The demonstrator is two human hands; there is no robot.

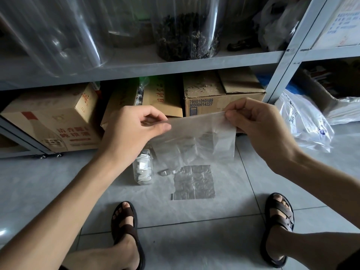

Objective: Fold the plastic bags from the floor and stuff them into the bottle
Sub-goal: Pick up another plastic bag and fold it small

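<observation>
Left hand (134, 129), right hand (261, 123) pinching clear, crease-gridded bag (196, 141)

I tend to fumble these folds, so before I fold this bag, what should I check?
1. Left hand pinches the held bag's top edge: ok.
2. Right hand pinches the opposite corner: ok.
3. Top edge stretched straight between them: ok.
4. Bottle close by on the floor: ok.
5. Bottle mouth uncovered: cannot tell.
6. Next bag lying flat on the floor: ok.
</observation>
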